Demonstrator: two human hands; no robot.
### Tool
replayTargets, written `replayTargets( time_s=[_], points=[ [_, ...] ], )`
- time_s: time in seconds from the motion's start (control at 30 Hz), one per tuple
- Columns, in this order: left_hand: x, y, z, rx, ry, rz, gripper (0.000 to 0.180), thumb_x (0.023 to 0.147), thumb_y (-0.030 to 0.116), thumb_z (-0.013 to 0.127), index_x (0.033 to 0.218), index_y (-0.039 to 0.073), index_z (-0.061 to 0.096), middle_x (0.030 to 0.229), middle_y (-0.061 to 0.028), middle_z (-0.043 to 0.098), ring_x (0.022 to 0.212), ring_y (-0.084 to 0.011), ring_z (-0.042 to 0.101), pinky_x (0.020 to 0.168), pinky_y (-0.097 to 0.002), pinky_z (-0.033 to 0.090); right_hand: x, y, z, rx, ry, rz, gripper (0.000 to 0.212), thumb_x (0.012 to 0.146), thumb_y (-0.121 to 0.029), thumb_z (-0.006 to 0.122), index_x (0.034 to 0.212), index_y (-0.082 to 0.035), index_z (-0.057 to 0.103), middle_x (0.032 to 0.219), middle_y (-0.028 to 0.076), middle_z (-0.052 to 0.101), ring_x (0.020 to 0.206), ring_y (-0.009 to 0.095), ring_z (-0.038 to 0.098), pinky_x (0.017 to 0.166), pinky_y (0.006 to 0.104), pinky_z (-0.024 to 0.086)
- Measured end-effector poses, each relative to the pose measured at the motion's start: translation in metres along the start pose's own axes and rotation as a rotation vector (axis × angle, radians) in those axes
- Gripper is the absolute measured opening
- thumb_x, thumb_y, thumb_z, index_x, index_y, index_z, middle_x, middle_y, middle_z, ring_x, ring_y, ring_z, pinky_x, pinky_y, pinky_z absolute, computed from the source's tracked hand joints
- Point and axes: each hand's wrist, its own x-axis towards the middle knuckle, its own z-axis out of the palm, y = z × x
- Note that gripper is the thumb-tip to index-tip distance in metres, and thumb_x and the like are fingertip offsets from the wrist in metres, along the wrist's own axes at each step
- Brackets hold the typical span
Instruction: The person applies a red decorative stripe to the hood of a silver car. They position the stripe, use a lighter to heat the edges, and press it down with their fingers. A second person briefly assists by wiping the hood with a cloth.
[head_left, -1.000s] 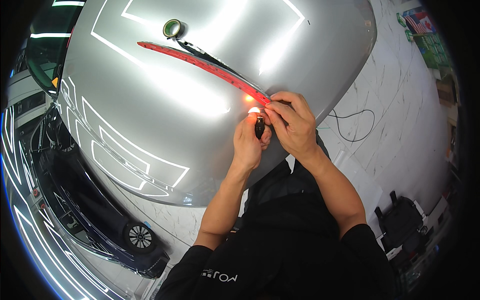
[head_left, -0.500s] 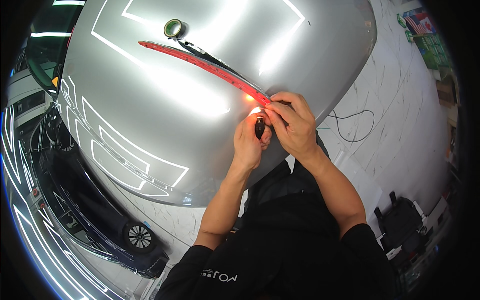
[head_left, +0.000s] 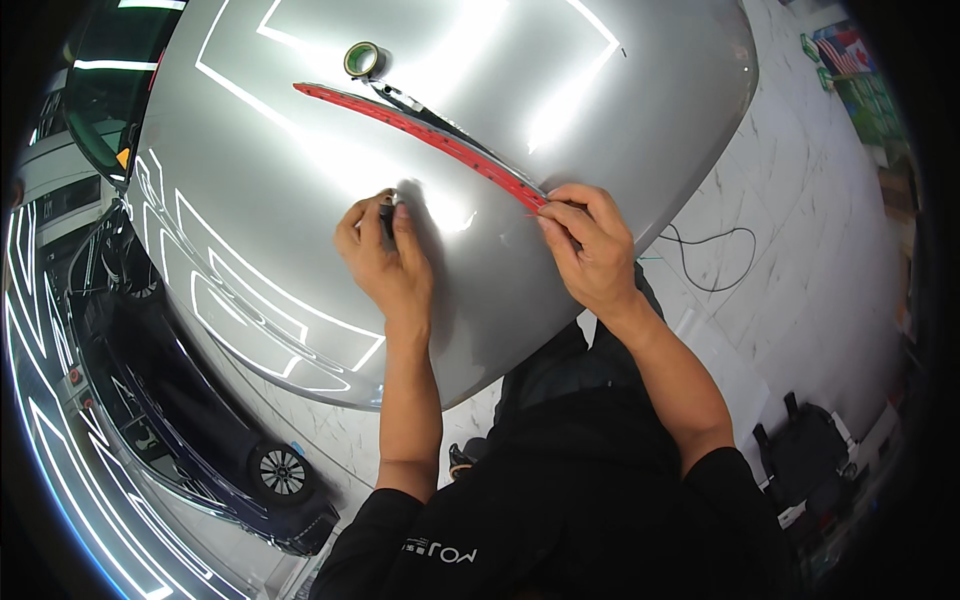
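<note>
From where I stand, the person is bent over a broad silver car panel [head_left: 300, 200], its surface streaked with reflected lights; the right hand [head_left: 592, 240] pinches the near end of a long red strip [head_left: 440, 143] between thumb and fingers; the strip curves away over the panel to a pointed tip at the upper left, dotted with small dark marks along its length; a black piece [head_left: 440, 121] runs along its far side, close against it in places.

The left hand [head_left: 390, 265] is off to the left, well apart from the strip, its fingers curled around a small black object [head_left: 387, 220] (mostly hidden, so I can't make out much of it); a soft shadow falls on the panel beside that hand, though whether the fingertips touch the surface I cannot tell; a roll of tape [head_left: 378, 67] sits near the strip's far end; a dark car [head_left: 190, 410] stands to the left; to the right, a thin black cable [head_left: 752, 255] loops over the marbled floor [head_left: 790, 140].
</note>
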Motion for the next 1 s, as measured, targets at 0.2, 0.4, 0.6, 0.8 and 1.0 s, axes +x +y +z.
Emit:
replayTargets(
  time_s=[0.2, 0.4, 0.6, 0.8, 1.0],
  points=[
    [0.031, -0.026, 0.008, 0.117, 0.048, -0.110, 0.042, 0.108, 0.025, 0.076, 0.141, 0.000, 0.072, 0.125, -0.0163, 0.063, 0.117, -0.0317, 0.059, 0.102, -0.0438, 0.050, 0.000, 0.001, -0.002, -0.002, -0.018, 0.016, 0.017, 0.090, 0.005, 0.083, 0.105, 0.000, 0.078, 0.115, 0.010, 0.072, 0.095, 0.026, 0.071, 0.078, 0.0371, 0.057],
    [0.017, -0.019, 0.013, 0.150, 0.265, 0.148, 0.043, 0.101, 0.015, 0.079, 0.137, -0.006, 0.070, 0.127, -0.0220, 0.063, 0.119, -0.0360, 0.059, 0.103, -0.0470, 0.049, 0.000, 0.000, -0.004, 0.002, -0.022, 0.019, 0.016, 0.090, 0.006, 0.083, 0.105, 0.001, 0.079, 0.116, 0.010, 0.072, 0.097, 0.025, 0.071, 0.079, 0.0359, 0.058],
    [-0.021, 0.044, 0.019, -0.133, -0.084, 0.462, 0.036, 0.079, 0.006, 0.089, 0.114, 0.007, 0.083, 0.104, -0.0067, 0.067, 0.097, -0.0272, 0.062, 0.085, -0.0400, 0.051, 0.000, 0.001, 0.000, 0.017, -0.013, 0.003, 0.018, 0.090, 0.007, 0.082, 0.106, 0.001, 0.078, 0.116, 0.010, 0.072, 0.097, 0.026, 0.072, 0.079, 0.0372, 0.059],
    [-0.021, 0.055, 0.035, -0.184, -0.168, 0.478, 0.031, 0.079, 0.008, 0.089, 0.109, 0.010, 0.082, 0.098, -0.0052, 0.065, 0.091, -0.0260, 0.059, 0.075, -0.0390, 0.051, 0.001, 0.002, -0.001, 0.005, -0.019, -0.022, 0.020, 0.088, 0.006, 0.083, 0.107, 0.001, 0.078, 0.117, 0.011, 0.072, 0.097, 0.028, 0.071, 0.080, 0.0379, 0.058],
    [-0.015, 0.054, 0.041, -0.210, -0.173, 0.522, 0.028, 0.076, 0.006, 0.089, 0.102, 0.010, 0.080, 0.092, -0.0036, 0.063, 0.086, -0.0255, 0.058, 0.071, -0.0390, 0.049, -0.001, 0.003, 0.001, -0.008, -0.007, -0.032, 0.020, 0.088, 0.006, 0.082, 0.107, 0.001, 0.077, 0.116, 0.010, 0.072, 0.097, 0.029, 0.070, 0.080, 0.0391, 0.058]
  ],
)
